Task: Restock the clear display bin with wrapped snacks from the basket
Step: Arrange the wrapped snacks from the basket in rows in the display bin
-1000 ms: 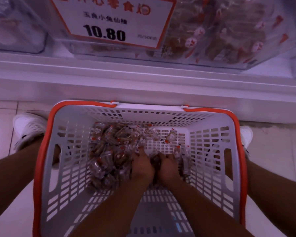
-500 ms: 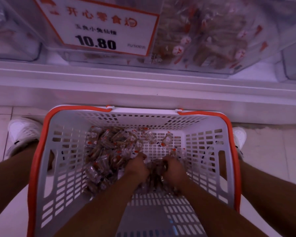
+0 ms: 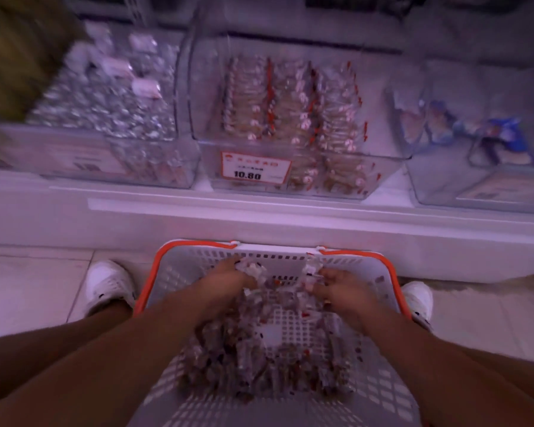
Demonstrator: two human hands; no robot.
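Hands lifting wrapped snacks out of the basket

Blur smears the whole frame, worst along the top, so the print on the wrappers cannot be read and the fingers are soft-edged. Both forearms run off the bottom edge, and the near end of the basket (image 3: 392, 291) is cut off at the bottom centre. Its left wall is partly hidden behind the left forearm.

The left hand (image 3: 228, 280) sits just left of centre, fingers curled round a small bunch of wrapped snacks (image 3: 253, 362) that juts out past its fingertips; the grip looks closed on them. The right hand (image 3: 336, 286), just right of centre, is likewise curled round a clump of wrappers, though how many it holds cannot be told. Both hands are level with the basket's far rim, well apart from each other. Below them the loose pile of snacks lies on the basket floor, lower centre.

The clear display bin (image 3: 379, 174) stands on the white shelf (image 3: 198, 217) at upper centre, rows of the same snacks inside and a price tag (image 3: 255, 171) reading 10.80 on its front. Neighbouring bins to left and right are too blurred to read. A white shoe (image 3: 108, 285) shows left of the basket on the tiled floor.
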